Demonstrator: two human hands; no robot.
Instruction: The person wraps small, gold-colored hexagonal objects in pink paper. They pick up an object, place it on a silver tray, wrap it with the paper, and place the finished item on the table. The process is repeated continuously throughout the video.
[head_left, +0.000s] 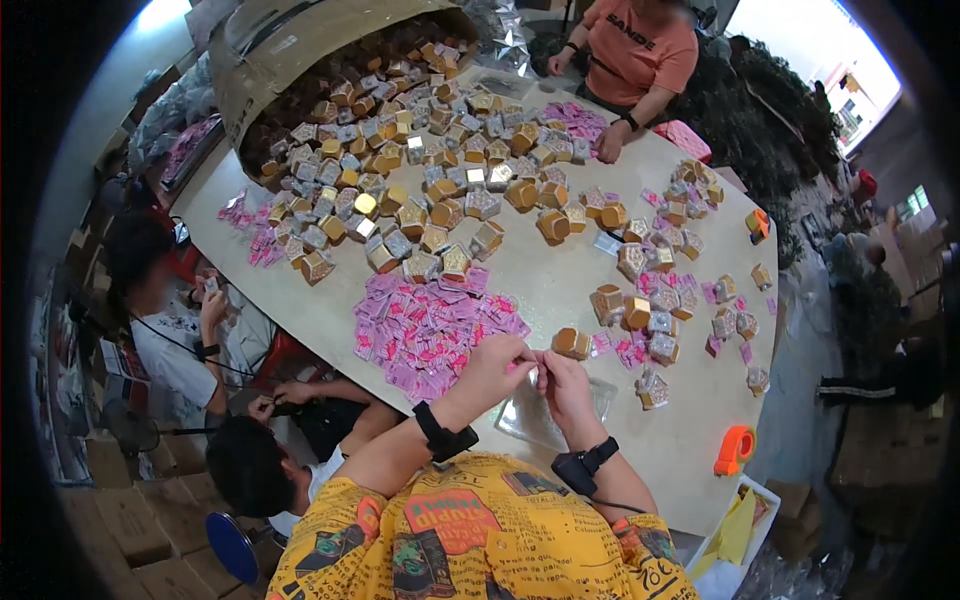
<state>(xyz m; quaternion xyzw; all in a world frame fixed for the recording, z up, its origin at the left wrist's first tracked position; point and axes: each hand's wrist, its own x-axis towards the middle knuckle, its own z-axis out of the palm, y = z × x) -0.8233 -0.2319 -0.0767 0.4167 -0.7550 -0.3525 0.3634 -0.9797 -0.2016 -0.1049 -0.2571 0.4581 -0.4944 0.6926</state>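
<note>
My left hand point(497, 368) and my right hand point(568, 388) meet above the near part of the table, fingertips pinched close together. Whatever they hold between them is too small to make out. Beneath them lies a clear, flat plastic tray point(530, 420). A broad heap of small pink printed cards point(420, 335) spreads just left of my left hand. Beyond my right fingertips rests a gold house-shaped ornament point(571, 343), with a few loose pink cards point(630, 348) beside it.
A large cardboard box point(262, 75) on its side spills many gold and silver ornaments point(400, 215) over the pale table point(690, 450). An orange tape dispenser point(735, 450) stands near the right edge. One person point(640, 55) works across the table; two others sit at left.
</note>
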